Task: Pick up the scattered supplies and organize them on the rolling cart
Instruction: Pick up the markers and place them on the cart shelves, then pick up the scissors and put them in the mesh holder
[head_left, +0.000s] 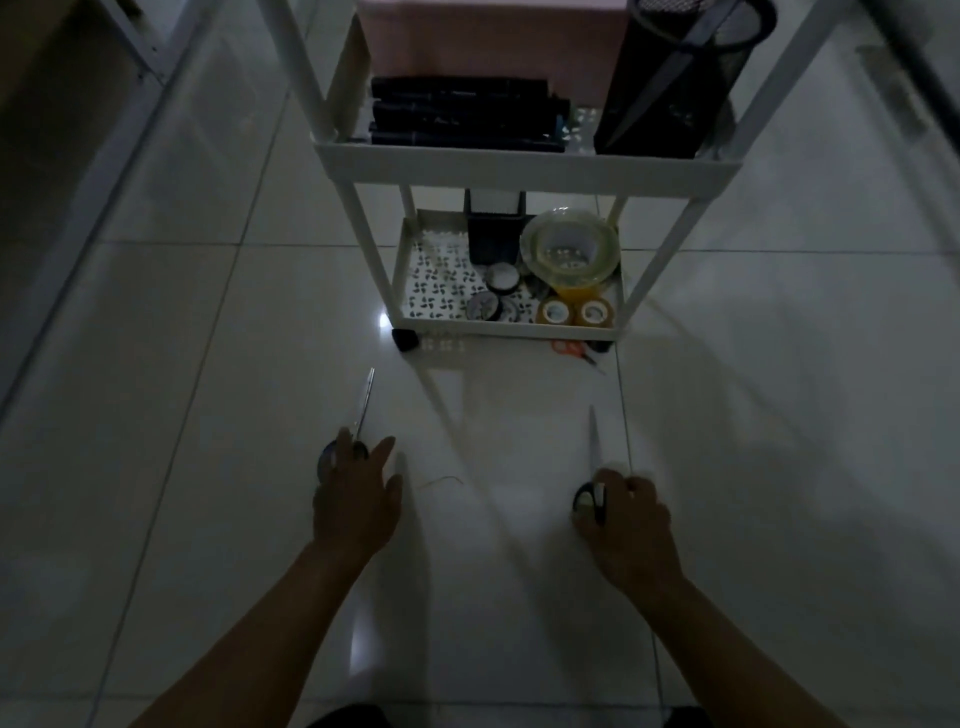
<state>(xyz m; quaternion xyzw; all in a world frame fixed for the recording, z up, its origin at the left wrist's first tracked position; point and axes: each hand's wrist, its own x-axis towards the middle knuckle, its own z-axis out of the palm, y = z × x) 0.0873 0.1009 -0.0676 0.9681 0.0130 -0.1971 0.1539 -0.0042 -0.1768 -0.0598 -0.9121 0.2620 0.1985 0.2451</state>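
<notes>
Setting: dim room, glossy white tiled floor (208, 467), seen from above by a person reaching down with both bare arms
Left hand (358, 499): fingers spread and open, palm down, resting over the grey handle loops of a pair of scissors; no closed grip
Left scissors (363, 405): lying on the floor under and ahead of the left hand, blades shut and pointing away from the person toward the cart
Right hand (626, 514): curled over the black handles of a second pair of scissors, fingers closed around them
Right scissors (595, 447): handles inside the right hand, blade pointing forward and away; whether it is lifted off the floor cannot be told
Orange scissors (574, 351): small pair on the floor well ahead of the right hand, just beside the cart's front edge
Rolling cart (524, 166): white, straight ahead of both hands
Middle shelf: dark markers (462, 114) stacked on the left, a pink box (488, 41) behind them, a black mesh holder (670, 78) on the right
Bottom shelf: a large clear tape roll (569, 249), two small brown tape rolls (574, 312) in front of it, small round tins (493, 293) to their left, a dark container (493, 228) at the back
Between the hands: a thin thread (441, 480) on the floor
</notes>
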